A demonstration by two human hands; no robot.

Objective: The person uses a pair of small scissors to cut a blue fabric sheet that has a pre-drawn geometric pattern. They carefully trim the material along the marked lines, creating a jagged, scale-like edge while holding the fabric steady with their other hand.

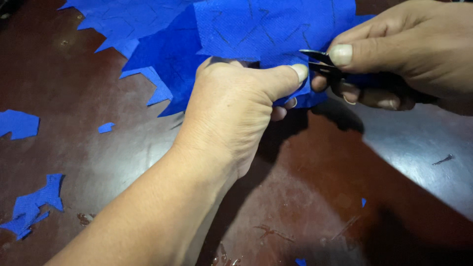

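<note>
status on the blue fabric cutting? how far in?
Done: jagged offcuts lie on the dark table, and the blue fabric sheet has notched edges. In hand: left hand pinches the sheet while right hand works scissors at its edge. Left: marked lines remain uncut.

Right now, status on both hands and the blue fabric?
Left hand pinching blue fabric edge. Right hand working scissors, blades at that edge. Blue scraps scattered on dark table; nothing blocking.

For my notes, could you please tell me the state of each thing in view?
Blue fabric sheet: marked with dark lines, edge jagged.
Scissors: blades slightly open at the fabric edge.
Left hand: pinching the fabric.
Right hand: holding the scissors.
Blue scraps: lying loose on the table.
</note>
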